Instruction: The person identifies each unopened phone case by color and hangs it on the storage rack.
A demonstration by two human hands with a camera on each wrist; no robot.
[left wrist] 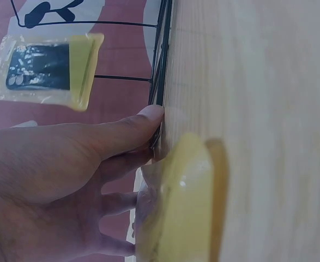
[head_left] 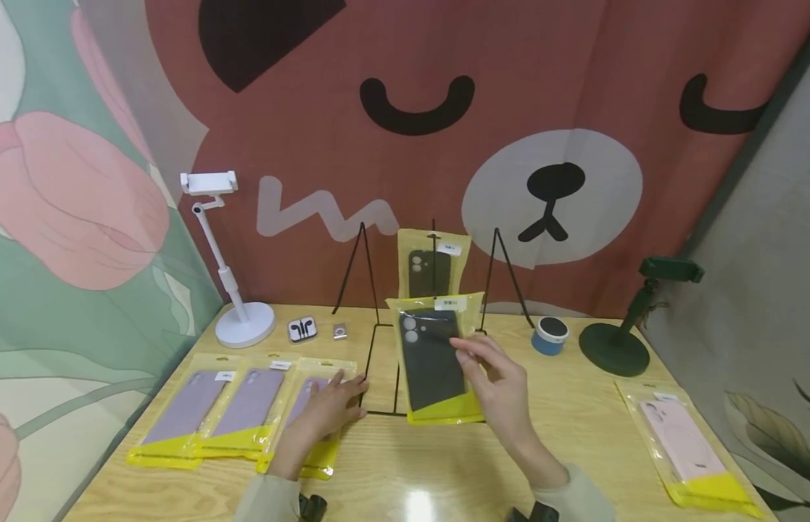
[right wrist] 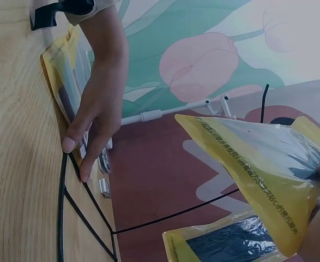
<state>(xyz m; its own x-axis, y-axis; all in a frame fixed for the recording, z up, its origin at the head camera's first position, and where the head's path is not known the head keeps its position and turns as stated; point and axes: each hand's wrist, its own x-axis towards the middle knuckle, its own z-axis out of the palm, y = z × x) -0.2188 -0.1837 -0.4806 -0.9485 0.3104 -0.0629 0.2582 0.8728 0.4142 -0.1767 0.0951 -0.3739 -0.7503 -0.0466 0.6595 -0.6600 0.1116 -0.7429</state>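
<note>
My right hand (head_left: 500,383) pinches the right side of a bagged black phone case (head_left: 434,359) and holds it upright before a black wire rack (head_left: 383,413). In the right wrist view this bag (right wrist: 247,164) is tilted, its yellow bottom toward the camera. Behind it, another bagged black phone case (head_left: 418,268) hangs on the rack. Down at the rack's front left corner, my left hand (head_left: 329,409) grips the base wire between thumb and forefinger, as the left wrist view shows. Its other fingers lie over a bagged lilac phone case (head_left: 300,406), partly hiding it.
Two more bagged lilac cases (head_left: 186,409) lie at the left. A bagged pink case (head_left: 682,442) lies far right. Along the back stand a white phone stand (head_left: 244,324), boxed earphones (head_left: 303,330), a small silver device (head_left: 339,331), a blue round speaker-like object (head_left: 550,337) and a dark green stand (head_left: 613,349).
</note>
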